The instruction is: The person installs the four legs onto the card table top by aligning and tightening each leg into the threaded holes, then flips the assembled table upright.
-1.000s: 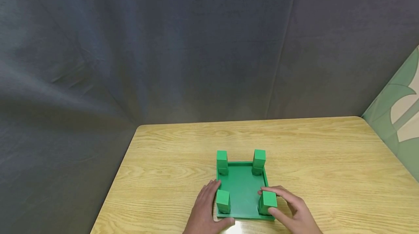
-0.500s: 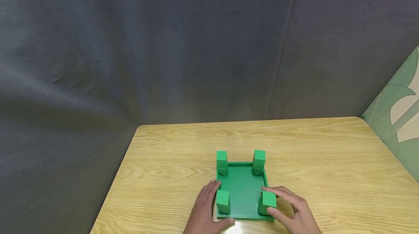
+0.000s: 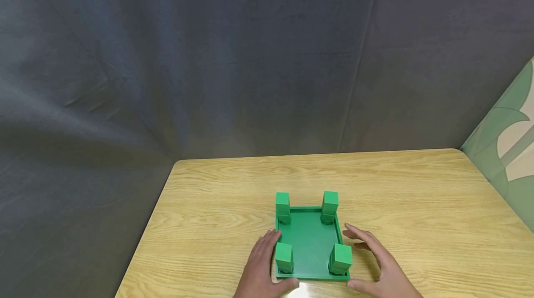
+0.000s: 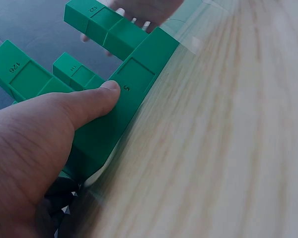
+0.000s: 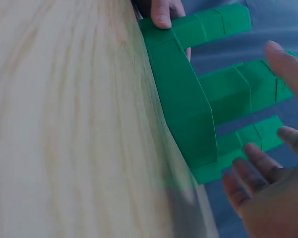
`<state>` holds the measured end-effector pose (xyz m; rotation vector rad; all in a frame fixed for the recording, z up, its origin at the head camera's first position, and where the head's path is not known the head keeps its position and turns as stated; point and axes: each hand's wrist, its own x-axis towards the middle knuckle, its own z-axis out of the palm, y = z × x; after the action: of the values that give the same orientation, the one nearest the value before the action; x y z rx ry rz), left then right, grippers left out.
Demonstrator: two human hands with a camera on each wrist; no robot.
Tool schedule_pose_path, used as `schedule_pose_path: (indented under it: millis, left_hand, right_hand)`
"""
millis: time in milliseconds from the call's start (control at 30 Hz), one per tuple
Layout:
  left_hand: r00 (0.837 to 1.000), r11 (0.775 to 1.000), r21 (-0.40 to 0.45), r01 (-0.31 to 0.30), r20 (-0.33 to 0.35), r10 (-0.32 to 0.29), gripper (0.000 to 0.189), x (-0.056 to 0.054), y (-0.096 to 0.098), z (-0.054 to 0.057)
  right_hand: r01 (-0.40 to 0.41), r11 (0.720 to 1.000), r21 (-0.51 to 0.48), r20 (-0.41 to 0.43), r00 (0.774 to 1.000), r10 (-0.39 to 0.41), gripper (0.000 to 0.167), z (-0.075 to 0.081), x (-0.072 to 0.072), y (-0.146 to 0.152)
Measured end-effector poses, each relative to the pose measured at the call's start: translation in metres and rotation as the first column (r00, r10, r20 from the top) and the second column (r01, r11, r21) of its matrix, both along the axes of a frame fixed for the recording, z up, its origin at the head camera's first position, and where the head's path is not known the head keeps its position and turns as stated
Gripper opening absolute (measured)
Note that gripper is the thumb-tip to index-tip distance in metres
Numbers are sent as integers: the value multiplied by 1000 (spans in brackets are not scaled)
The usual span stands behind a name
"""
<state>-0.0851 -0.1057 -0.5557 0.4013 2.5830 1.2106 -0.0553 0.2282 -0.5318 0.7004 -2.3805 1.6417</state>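
Observation:
A square green plastic tray (image 3: 310,242) with a low rim lies on the wooden table, a block-like post standing upright at each corner. My left hand (image 3: 262,265) holds its near left corner, fingers along the left side and thumb (image 4: 97,101) pressed on the front face, just by a small moulded number. Beside the near right post (image 3: 343,256) my right hand (image 3: 381,265) is spread, thumb and fingers apart from it. In the right wrist view those spread fingers (image 5: 258,161) hold nothing. The near left post (image 3: 284,256) rises beside my left hand; numbers mark several posts in the left wrist view.
The light wood table (image 3: 208,214) extends to both sides of the tray and behind it. A dark grey curtain (image 3: 258,66) hangs along the back and left edges. A green and cream patterned panel (image 3: 513,149) borders the right side.
My right hand has let go of the near right post and drawn back to the right, its fingers spreading. The left hand and the tray have stayed in place.

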Motion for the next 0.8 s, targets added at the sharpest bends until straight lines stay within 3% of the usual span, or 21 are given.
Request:
schedule_pose_path:
  millis: [300, 500, 667, 800]
  left_hand:
    - [1000, 1000, 1, 8, -23, -8, 111, 1, 1, 1]
    - [999, 999, 30, -25, -27, 26, 110, 2, 1, 3]
    - [997, 996, 50, -79, -8, 80, 111, 3, 2, 6]
    - [993, 991, 62, -116, 4, 116, 113, 5, 3, 9]
  right_hand:
    - [42, 992, 120, 189, 980, -64, 120, -16, 5, 5]
    - [57, 979, 197, 198, 975, -96, 123, -22, 4, 4]
    - [74, 978, 195, 269, 955, -126, 125, -27, 3, 1]
    - [85, 976, 200, 262, 955, -137, 129, -27, 1, -4]
